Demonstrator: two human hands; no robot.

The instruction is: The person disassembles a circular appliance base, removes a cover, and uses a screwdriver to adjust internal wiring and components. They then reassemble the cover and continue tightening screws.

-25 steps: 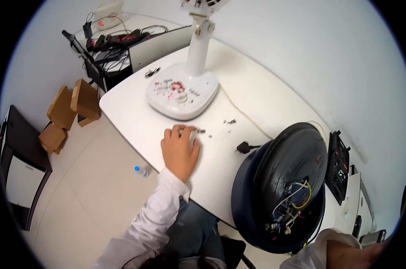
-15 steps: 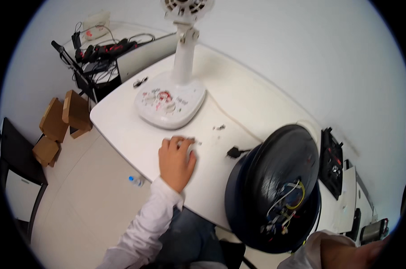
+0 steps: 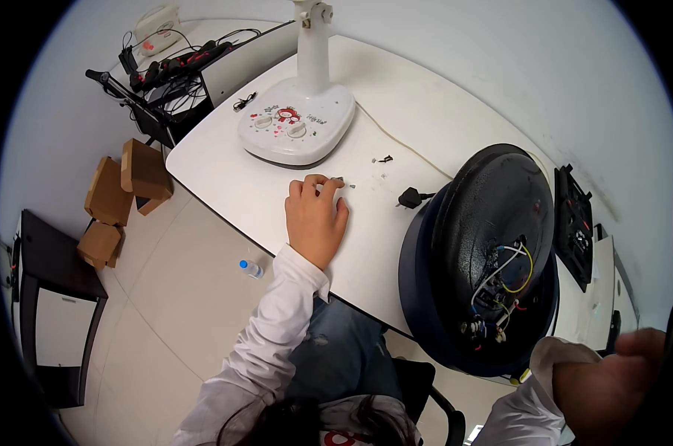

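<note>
My left hand (image 3: 315, 219) rests on the white table (image 3: 433, 104), thumb apart and fingers slightly bent. Its index fingertip touches or nearly touches a tiny metallic piece (image 3: 338, 179). A few small dark screw-like bits (image 3: 384, 159) lie farther off. To the right is a round dark-blue appliance (image 3: 418, 275), with its black round base (image 3: 492, 201) tilted up and loose wires (image 3: 528, 271) exposed inside. My right hand (image 3: 611, 379) is raised at the lower right, beyond the appliance; blur and shadow hide its fingers. A white fan stand (image 3: 299, 123) with two knobs stands beyond my left hand.
A black plug (image 3: 411, 197) lies beside the appliance. An open black tool case (image 3: 574, 223) sits at the right. On the left are cardboard boxes (image 3: 144, 169), a black cabinet (image 3: 61, 297) and cluttered cables (image 3: 176, 89). A bottle (image 3: 251, 268) stands on the floor.
The whole view has shifted, so the table and appliance sit higher and farther right. My left hand stays at the small pieces. More of my right hand shows, raised at the lower right.
</note>
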